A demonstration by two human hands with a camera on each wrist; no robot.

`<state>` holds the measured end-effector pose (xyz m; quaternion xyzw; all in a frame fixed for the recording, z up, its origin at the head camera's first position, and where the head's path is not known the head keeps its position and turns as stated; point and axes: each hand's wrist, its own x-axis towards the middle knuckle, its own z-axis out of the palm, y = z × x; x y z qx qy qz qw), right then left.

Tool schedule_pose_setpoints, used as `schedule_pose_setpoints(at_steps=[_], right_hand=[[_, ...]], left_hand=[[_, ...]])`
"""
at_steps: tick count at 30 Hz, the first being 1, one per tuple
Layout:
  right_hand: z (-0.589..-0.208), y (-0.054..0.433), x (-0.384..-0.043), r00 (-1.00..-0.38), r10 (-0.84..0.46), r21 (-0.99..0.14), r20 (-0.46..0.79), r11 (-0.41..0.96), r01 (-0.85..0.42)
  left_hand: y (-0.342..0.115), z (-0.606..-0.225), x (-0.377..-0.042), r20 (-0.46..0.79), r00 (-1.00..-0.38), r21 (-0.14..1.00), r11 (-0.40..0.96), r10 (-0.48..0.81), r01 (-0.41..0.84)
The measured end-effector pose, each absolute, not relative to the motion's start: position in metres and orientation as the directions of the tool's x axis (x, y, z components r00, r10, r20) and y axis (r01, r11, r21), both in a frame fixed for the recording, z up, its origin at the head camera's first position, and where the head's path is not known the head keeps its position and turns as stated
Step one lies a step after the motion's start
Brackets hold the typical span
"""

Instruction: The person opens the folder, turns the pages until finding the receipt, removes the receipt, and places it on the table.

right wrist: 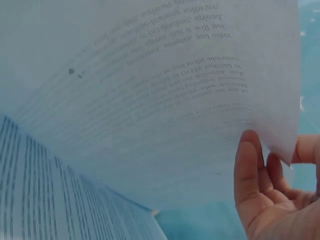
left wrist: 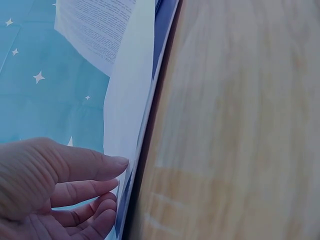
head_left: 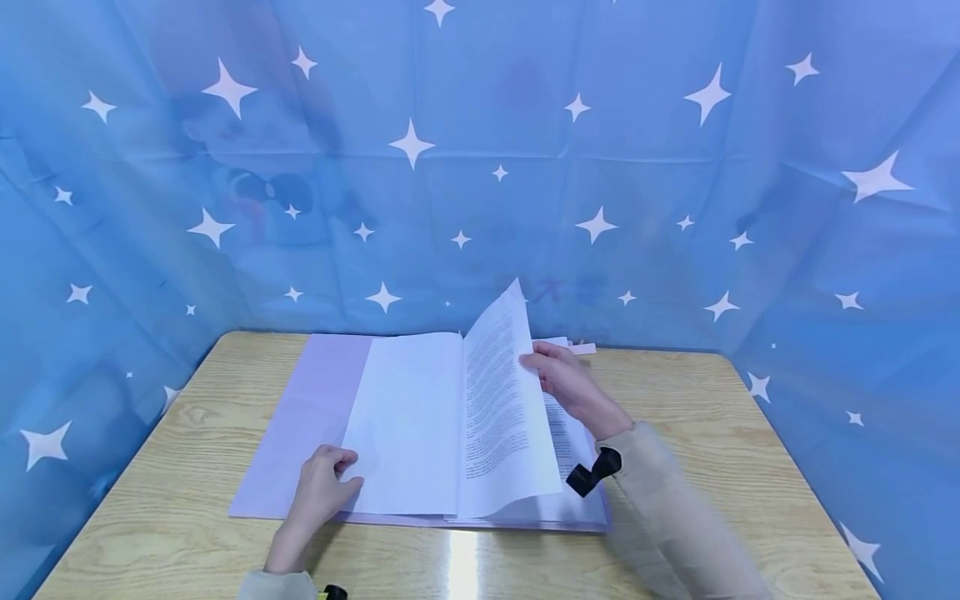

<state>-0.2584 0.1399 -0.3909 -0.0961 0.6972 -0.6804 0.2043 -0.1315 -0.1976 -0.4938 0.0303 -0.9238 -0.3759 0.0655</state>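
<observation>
A purple folder (head_left: 300,429) lies spread on the table, with a blank white page (head_left: 408,425) over its left half. My right hand (head_left: 566,379) pinches the right edge of a printed page (head_left: 495,408), which stands raised and curved above the right half. In the right wrist view, the fingers (right wrist: 247,170) sit against the back of this sheet, whose text shows through reversed. Another printed page (head_left: 558,425) lies beneath it. My left hand (head_left: 324,483) rests at the lower left edge of the blank page, thumb and forefinger apart and fingers loosely bent.
Light wooden table (head_left: 697,433) surrounds the folder. A pale tab (head_left: 583,349) sticks out at the folder's upper right. Behind and on both sides hangs a blue curtain (head_left: 480,192) with white stars. Black straps with small cameras (head_left: 592,472) sit at the wrists.
</observation>
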Motion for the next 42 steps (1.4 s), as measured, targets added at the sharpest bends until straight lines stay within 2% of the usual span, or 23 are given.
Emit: schedule_pose_setpoints(at_steps=[32,42], right_hand=[[-0.388,0.081,-0.264,-0.899,-0.421,-0.970,-0.120,-0.145,0.197],[-0.389,0.065,-0.263,-0.893,-0.431,-0.965,-0.126,-0.156,0.211]], left_hand=[[-0.198,-0.495,-0.132,0.109,-0.988,0.696,0.718,-0.107,-0.001],[-0.198,-0.493,-0.131,0.103,-0.989,0.697,0.717,-0.108,-0.006]])
